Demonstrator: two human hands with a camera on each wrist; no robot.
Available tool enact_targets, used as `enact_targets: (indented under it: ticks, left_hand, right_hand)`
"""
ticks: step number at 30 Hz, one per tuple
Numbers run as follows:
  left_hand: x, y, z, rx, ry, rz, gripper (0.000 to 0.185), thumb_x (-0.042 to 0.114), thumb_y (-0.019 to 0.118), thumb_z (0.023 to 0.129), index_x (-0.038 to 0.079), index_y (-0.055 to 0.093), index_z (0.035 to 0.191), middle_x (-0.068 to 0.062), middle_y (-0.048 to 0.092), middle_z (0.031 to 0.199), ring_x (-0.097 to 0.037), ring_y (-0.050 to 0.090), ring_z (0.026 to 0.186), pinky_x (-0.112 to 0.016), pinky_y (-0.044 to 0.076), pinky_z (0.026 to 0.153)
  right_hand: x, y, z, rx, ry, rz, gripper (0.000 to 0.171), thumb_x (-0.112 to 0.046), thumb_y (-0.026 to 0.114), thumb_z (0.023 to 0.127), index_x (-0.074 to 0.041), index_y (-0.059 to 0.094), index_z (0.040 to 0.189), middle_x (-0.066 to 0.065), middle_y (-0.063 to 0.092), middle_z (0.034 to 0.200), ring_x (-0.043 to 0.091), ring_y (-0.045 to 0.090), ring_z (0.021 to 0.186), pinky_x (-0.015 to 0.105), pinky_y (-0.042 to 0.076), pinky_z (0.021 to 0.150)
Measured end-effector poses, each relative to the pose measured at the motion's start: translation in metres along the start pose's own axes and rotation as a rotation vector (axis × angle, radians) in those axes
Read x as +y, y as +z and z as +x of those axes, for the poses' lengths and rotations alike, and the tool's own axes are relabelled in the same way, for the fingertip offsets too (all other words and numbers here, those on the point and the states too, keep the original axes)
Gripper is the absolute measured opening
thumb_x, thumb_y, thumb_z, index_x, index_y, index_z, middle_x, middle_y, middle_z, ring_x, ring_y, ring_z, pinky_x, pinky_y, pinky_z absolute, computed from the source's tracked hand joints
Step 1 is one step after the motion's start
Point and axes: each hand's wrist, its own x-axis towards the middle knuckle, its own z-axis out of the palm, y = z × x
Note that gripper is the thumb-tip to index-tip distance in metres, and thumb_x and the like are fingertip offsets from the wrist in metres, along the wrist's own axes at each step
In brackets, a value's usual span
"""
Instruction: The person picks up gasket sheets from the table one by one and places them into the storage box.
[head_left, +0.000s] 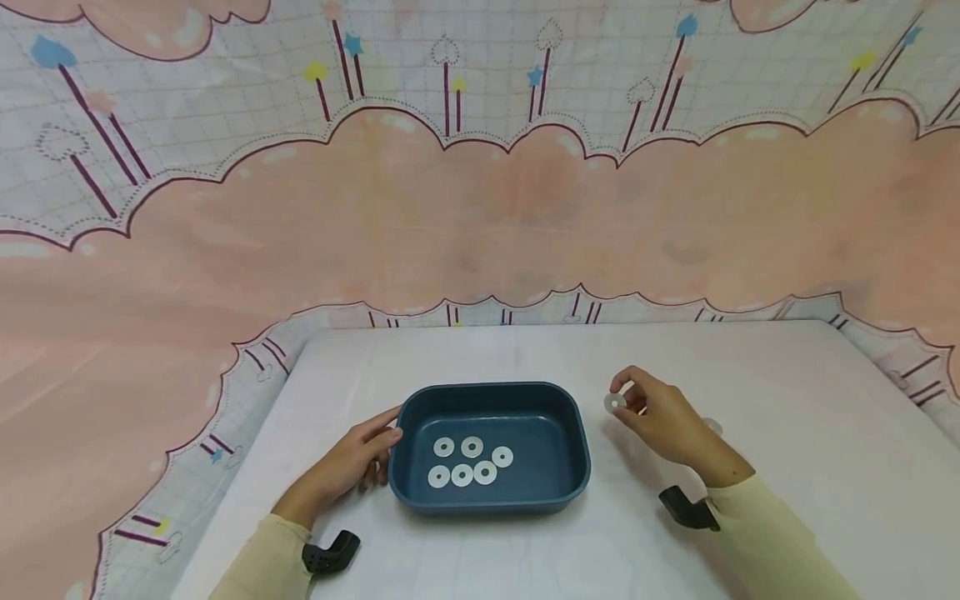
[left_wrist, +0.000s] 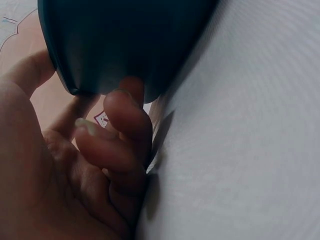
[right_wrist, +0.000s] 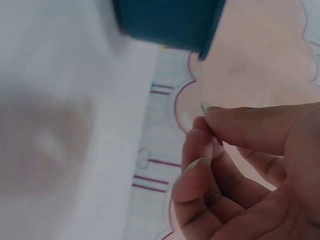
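On the white table (head_left: pixel 750 375), a dark blue tray (head_left: pixel 491 500) holds five flat white washers (head_left: pixel 471 447). Resting against the tray's left wall with loosely bent fingers gripping nothing, the left hand (head_left: pixel 352 462) seems to steady it. Just right of the tray, the right hand (head_left: pixel 663 421) pinches another washer (head_left: pixel 614 403) between thumb and fingertips, raised off the table. A pink cloud-patterned cloth (head_left: pixel 480 217) hangs behind.

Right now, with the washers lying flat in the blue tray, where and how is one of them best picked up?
From above, probably. Each washer lies flat on the floor of the tray, so nothing offers a side grip; tip an outer edge up with a fingertip, then pinch across the rim, as the right hand pinches its own washer. The tray's walls block any low approach.
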Motion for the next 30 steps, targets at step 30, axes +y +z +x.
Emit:
enact_targets:
  ticks: [30]
  left_hand:
    - [-0.005, -0.002, 0.001, -0.007, 0.015, 0.007, 0.057, 0.037, 0.046, 0.106, 0.015, 0.033, 0.157, -0.007, 0.058, 0.081, -0.019, 0.057, 0.061, -0.029, 0.044, 0.048]
  right_hand:
    - [-0.064, 0.034, 0.002, -0.171, -0.134, 0.158, 0.023, 0.001, 0.065, 0.093, -0.012, 0.058, 0.111, 0.004, 0.065, 0.091, 0.015, 0.06, 0.08, 0.024, 0.055, 0.074]
